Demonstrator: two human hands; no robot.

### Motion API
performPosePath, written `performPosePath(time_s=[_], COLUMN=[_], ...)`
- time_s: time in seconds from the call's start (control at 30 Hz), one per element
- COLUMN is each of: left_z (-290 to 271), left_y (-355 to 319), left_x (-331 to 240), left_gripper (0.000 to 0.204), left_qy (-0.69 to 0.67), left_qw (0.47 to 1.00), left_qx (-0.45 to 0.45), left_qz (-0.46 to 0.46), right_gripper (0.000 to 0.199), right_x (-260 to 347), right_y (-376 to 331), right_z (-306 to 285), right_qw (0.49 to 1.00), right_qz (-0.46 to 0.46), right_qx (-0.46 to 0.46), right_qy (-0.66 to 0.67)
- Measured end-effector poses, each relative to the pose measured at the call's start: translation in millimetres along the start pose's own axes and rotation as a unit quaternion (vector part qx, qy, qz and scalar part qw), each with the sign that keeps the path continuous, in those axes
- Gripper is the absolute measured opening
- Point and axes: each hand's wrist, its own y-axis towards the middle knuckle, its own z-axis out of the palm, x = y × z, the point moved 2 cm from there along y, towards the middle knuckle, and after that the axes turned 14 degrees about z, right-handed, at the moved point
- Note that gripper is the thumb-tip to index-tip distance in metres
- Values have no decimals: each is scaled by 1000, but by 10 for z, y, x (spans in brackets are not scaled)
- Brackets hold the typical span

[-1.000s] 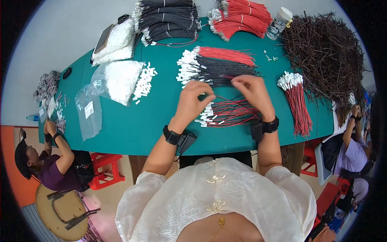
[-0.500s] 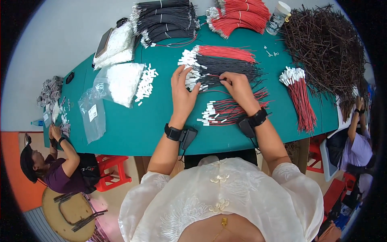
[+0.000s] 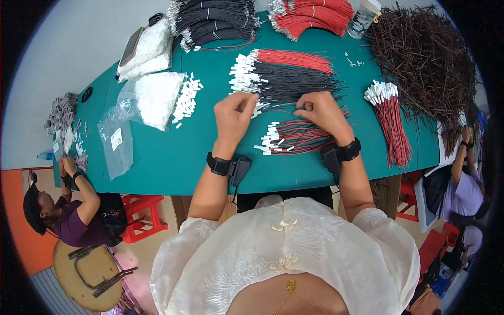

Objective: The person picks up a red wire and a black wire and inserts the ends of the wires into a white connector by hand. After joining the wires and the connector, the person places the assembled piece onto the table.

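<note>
Wires (image 3: pixel 294 107) stretch between both hands, near clear label-stickered bag (image 3: pixel 116 142).

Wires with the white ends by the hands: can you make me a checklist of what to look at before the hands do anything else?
1. Left hand on the wire: pinching a white plug end, ok.
2. Right hand on the same wire: cannot tell, fingers hide it.
3. Finished-looking bundle of red and black wires lying on the table just below the hands: ok.
4. Big pile of red and black wires right above the hands: ok.
5. Loose white plugs spilling from the bag at the left: ok.
6. Green table has bare space at its near edge: ok.
</note>
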Motion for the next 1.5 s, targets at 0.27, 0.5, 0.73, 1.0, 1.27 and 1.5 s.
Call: performPosePath(time_s=[0.27, 0.5, 0.73, 1.0, 1.27, 1.5], left_z=[153, 109, 42, 39, 25, 83], left_y=[-29, -12, 4, -24, -33, -93], left_x=[99, 37, -98, 31, -87, 10], left_gripper=[15, 12, 16, 17, 13, 12], left_qy=[-47, -19, 87, 126, 89, 126], left_qw=[998, 994, 966, 958, 960, 953], left_qx=[14, 80, 173, 204, 226, 242], left_qz=[50, 74, 173, 155, 142, 131], right_gripper=[12, 14, 13, 11, 9, 12], right_x=[-98, -193, -125, -189, -224, -250], right_y=[-47, -91, -104, -97, -88, -105], right_z=[-36, -195, -319, -420, -456, -494], right_qw=[996, 993, 992, 993, 998, 996], right_qz=[-36, 9, -2, 42, 35, 43], right_qx=[68, 77, 113, 100, 49, 83], right_qy=[-47, -94, -58, -50, 13, 6])
